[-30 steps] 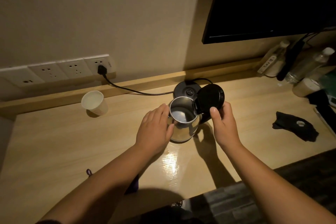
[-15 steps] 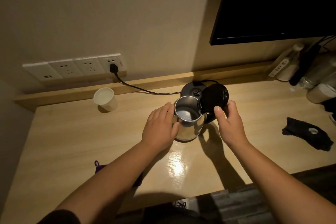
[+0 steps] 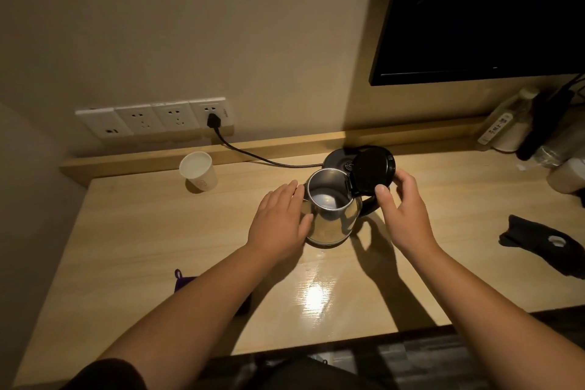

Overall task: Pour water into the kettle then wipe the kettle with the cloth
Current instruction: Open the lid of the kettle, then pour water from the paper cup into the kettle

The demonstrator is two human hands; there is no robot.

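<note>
Kettle (image 3: 329, 215) is the landmark: it stands open-mouthed on the wooden desk (image 3: 126, 247), just in front of its black base (image 3: 337, 161), whose cord runs back to the wall socket. Behind the kettle and to its right hangs a dark screen (image 3: 481, 9) on the wall. Largest of the movers, the left hand (image 3: 278, 222) rests against the kettle's left wall, fingers straight and close together, steadying rather than gripping. On the kettle's right, the right hand (image 3: 406, 212) pinches the raised black lid (image 3: 373, 169) between thumb and curled fingers, holding it tipped upright over the handle. Compared with a second ago the grip and the lid's angle look unchanged; mainly the view has swung, so the lid is fully back and the opening ready. That suggests the next step is fetching the water: a white paper cup (image 3: 198, 170) stands well left of the kettle near the back ledge, untouched. A purple cloth (image 3: 186, 282) lies left and nearer than the kettle, partly hidden under the left forearm. A black cloth-like heap (image 3: 544, 244) lies far to the kettle's right.
</note>
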